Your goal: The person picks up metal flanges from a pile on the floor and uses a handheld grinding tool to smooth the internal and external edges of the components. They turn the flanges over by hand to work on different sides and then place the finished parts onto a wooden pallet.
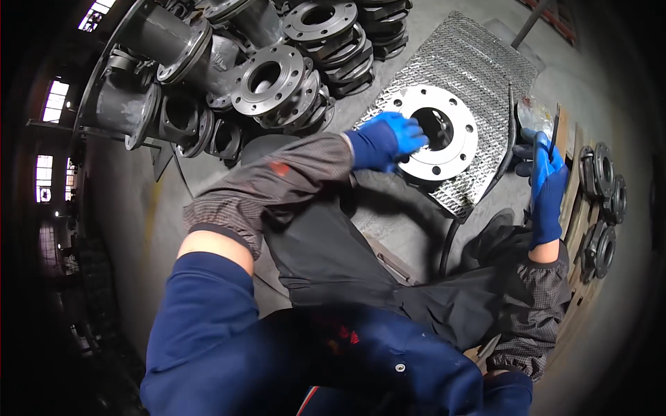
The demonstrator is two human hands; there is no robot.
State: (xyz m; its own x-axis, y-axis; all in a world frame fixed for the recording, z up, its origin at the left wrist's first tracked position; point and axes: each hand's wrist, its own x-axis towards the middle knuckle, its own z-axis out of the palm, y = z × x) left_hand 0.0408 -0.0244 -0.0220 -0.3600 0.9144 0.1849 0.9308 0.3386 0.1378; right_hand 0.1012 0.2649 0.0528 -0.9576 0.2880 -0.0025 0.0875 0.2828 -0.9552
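Observation:
A flanged valve body [459,142] lies with its bright, round flange facing up and a dark bore in its middle. Bolt holes ring the flange. My left hand [390,141], in a blue glove, is on the flange's left side, its fingers curled over the ring at the bore's edge; they are slightly blurred. Under the valve body is a silvery, textured sheet [479,59] on a low stand. Off to the right, my gloved right hand [547,186] is closed around a thin dark rod [556,128] that points up; its kind is unclear.
Several flanged castings [267,82] are stacked at the upper left, with pipe-like bodies [126,107] beside them. More flanged parts [602,173] sit by wooden boards at the right. A dark hose [506,149] runs along the sheet's right edge. A clear plastic bag [534,114] lies nearby.

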